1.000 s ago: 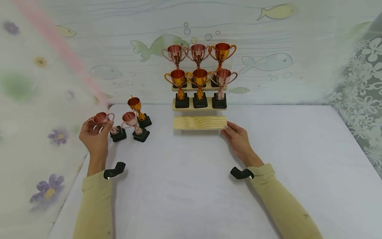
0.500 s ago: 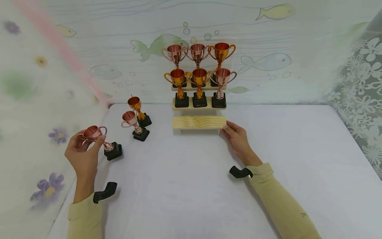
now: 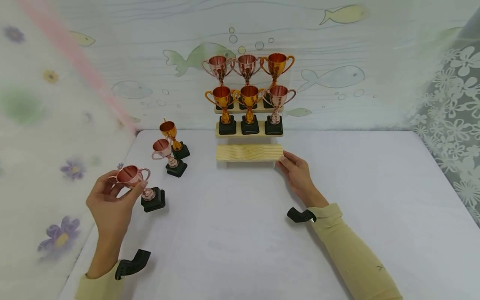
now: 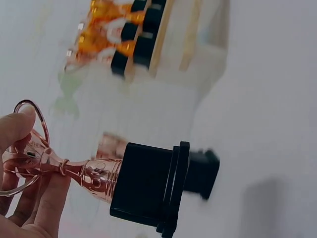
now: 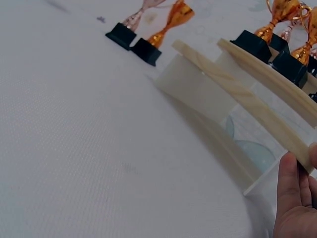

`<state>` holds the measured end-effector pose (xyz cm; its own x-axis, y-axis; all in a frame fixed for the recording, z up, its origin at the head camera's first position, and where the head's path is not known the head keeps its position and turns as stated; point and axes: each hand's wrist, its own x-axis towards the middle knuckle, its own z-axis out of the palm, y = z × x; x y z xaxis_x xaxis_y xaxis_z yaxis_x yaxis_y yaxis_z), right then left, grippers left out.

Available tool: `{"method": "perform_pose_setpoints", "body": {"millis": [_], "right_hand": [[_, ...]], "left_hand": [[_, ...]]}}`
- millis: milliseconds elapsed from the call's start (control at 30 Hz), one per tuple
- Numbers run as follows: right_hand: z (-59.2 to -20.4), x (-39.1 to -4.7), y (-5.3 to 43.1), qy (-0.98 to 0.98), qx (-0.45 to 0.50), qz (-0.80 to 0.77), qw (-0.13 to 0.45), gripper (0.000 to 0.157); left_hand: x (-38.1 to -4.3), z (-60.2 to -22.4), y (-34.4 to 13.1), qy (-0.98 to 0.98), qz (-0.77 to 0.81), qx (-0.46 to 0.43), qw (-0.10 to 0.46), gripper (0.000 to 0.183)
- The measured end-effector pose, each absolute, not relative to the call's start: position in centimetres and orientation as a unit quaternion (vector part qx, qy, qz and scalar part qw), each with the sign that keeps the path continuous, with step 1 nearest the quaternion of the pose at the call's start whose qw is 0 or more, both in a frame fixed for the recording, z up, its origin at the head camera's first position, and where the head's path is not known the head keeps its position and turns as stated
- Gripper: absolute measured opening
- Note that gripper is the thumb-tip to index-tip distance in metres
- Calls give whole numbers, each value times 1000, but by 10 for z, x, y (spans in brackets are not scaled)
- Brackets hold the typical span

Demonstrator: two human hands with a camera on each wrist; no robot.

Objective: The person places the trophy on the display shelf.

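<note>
My left hand (image 3: 112, 204) grips a rose-pink trophy cup (image 3: 129, 176) by its bowl and handles. Its black base (image 4: 146, 181) points away from the palm, and in the left wrist view it looks lifted off the table. My right hand (image 3: 298, 175) pinches the right end of the lowest wooden step (image 3: 249, 153) of a tiered stand, thumb on top and fingers beneath. That step bears no trophies. On the middle step stand two gold trophies (image 3: 222, 98) and a pink one (image 3: 278, 96). The top step holds two pink trophies (image 3: 247, 66) and a gold one (image 3: 277, 64).
Left of the stand, a pink trophy (image 3: 162, 149) and a gold trophy (image 3: 168, 130) stand close together on the white-covered table (image 3: 232, 233). Patterned curtains (image 3: 150, 25) hang behind and at the left. Clear side panels (image 5: 198, 89) support the stand.
My left hand has brought the pink trophy away from the other two, toward the near side of the table, then slightly right. The right hand keeps its hold on the step.
</note>
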<state>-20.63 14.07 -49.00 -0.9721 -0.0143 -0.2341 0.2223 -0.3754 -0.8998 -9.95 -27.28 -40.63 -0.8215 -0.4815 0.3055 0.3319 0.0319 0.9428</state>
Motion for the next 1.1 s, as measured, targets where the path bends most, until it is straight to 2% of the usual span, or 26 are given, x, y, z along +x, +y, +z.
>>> {"method": "perform_pose_setpoints", "body": {"millis": [200, 433, 967, 1100], "right_hand": [[-490, -207, 142, 555, 93, -823, 71, 48], [-489, -208, 142, 547, 98, -828, 70, 48], [-489, -205, 142, 551, 101, -825, 79, 49], [-490, -205, 141, 550, 99, -825, 78, 49]], "left_hand": [[-104, -405, -233, -692, -678, 7, 247, 54], [-124, -414, -182, -706, -676, -55, 205, 56], [-195, -407, -69, -669, -679, -171, 249, 53], [-211, -405, -50, -660, -687, -182, 244, 51]]}}
